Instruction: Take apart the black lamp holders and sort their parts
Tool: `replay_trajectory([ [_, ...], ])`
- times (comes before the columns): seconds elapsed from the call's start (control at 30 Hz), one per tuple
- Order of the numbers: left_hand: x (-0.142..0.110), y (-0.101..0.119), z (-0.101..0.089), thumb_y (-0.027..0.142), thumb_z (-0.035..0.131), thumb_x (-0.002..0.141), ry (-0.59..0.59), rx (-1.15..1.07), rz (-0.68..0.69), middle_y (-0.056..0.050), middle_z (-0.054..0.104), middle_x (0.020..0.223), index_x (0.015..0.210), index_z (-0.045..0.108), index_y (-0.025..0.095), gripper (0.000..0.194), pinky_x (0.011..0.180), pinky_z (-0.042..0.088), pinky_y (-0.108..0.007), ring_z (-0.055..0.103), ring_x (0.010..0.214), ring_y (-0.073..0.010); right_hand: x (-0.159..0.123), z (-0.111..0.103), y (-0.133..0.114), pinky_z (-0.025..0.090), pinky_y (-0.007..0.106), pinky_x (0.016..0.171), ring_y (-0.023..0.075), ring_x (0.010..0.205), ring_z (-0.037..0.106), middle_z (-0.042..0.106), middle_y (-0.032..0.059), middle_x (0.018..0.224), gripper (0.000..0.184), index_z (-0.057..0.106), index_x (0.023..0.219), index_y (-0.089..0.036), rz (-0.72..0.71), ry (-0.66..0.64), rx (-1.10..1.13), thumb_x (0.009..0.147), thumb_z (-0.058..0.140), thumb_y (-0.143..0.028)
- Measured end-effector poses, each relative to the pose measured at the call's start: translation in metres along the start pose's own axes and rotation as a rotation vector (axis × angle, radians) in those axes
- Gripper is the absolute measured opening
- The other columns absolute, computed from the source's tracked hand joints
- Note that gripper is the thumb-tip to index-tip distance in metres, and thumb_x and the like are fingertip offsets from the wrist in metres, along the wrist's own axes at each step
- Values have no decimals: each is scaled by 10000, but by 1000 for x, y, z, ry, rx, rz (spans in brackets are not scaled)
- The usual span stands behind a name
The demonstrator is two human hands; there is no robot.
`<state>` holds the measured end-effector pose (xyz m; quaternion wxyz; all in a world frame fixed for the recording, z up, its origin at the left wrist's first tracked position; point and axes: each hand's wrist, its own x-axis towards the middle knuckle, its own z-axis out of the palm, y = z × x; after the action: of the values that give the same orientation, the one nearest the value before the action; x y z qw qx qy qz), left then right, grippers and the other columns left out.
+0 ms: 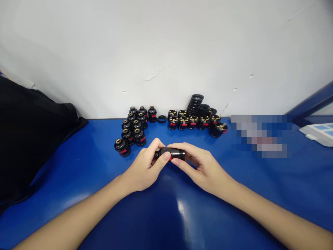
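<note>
A black cylindrical connector (178,154) with a red mark lies sideways between both hands, just above the blue table. My left hand (149,165) is closed round its narrower left end, the thumb pressing beside the red mark. The fingers and thumb of my right hand (204,165) grip the wider right end. Beyond my left hand, several black domed connectors (139,137) with brass-coloured rings on top and red marks stand in rows. Behind my right hand are several short black connector bodies (193,122) with gold-coloured metal contacts facing up.
A stack of black rings (195,104) stands by the wall, near a single black ring (161,119). Dark cloth (31,139) covers the left side of the blue table (125,222). A white-and-blue box (318,133) is at the right, near a blurred-out patch.
</note>
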<state>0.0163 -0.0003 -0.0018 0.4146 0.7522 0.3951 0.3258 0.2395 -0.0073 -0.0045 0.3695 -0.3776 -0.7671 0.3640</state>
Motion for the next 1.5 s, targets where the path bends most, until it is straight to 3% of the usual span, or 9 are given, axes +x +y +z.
replay_trajectory([
  [0.17,2,0,-2,452,503,1096,26,55,78,30,598,807,1076,509,210,243,595,400,-244,526,654,-118,3,5,3,621,381,990,219,1157,718,687,63,1263,307,611,1295,-295,-9,26,223,1006,712,-323],
  [0.37,2,1,-4,361,587,1063,3,128,178,2,673,905,1167,515,210,197,674,499,-248,626,734,-131,6,4,1,617,297,579,152,580,710,675,-28,750,287,501,1154,-248,283,-61,460,1084,534,-525],
  [0.67,4,-3,-6,372,534,1089,26,135,139,-31,691,986,1211,507,207,207,696,523,-266,655,794,-152,2,5,4,603,397,1035,225,1221,672,615,73,1301,107,595,1069,-275,-28,73,285,1019,688,-290],
  [0.77,3,-5,-6,332,582,1065,14,178,219,-48,682,1082,1261,496,212,245,783,544,-287,665,882,-161,2,5,4,652,392,930,210,1063,746,659,81,1259,237,541,1228,-284,78,60,302,1040,657,-372],
  [0.9,1,-4,-8,319,603,1055,-12,200,256,-49,689,1125,1276,504,219,262,838,535,-295,677,954,-170,3,4,3,680,384,759,192,734,774,725,29,909,286,572,1200,-237,214,-15,339,1046,631,-471],
  [1.13,3,4,-10,434,464,1108,-30,107,89,-1,675,854,1183,555,195,266,675,483,-272,625,737,-150,0,1,-2,646,414,1006,242,1174,712,654,86,1267,137,684,1126,-274,-46,55,262,993,707,-253],
  [1.23,3,4,-9,394,510,1087,-8,138,130,-8,661,888,1181,541,196,221,699,503,-277,625,762,-154,-1,0,-2,635,400,1014,227,1157,707,600,93,1310,46,697,1007,-259,-72,41,186,1005,672,-221],
  [1.33,2,1,-9,324,593,1044,24,208,230,-36,667,1005,1227,528,201,230,781,539,-295,647,845,-166,0,1,0,629,407,1022,237,1190,710,613,97,1335,110,654,1107,-267,-4,39,267,1008,691,-298],
  [1.5,1,-5,-9,268,664,1006,9,263,324,-69,684,1181,1284,519,223,317,928,555,-333,688,1045,-203,6,-1,2,649,356,692,186,655,743,734,29,825,389,618,1220,-206,263,-58,327,1056,569,-556],
])
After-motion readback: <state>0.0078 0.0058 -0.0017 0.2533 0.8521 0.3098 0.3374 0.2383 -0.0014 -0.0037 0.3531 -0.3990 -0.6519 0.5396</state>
